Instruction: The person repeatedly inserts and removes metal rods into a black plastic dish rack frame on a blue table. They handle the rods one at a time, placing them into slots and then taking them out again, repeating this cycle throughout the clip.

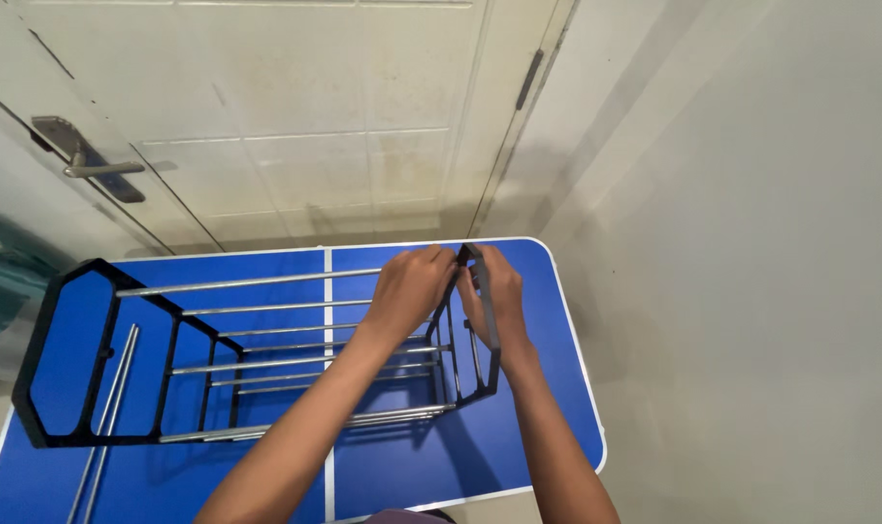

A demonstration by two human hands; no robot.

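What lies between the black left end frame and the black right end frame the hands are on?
In the head view, silver metal rods run between the left end frame and right end frame, over the blue table.

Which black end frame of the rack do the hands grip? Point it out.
The right-hand end frame, at the table's right side: both the left hand and right hand grip its top corner. The far-left end frame stands untouched.
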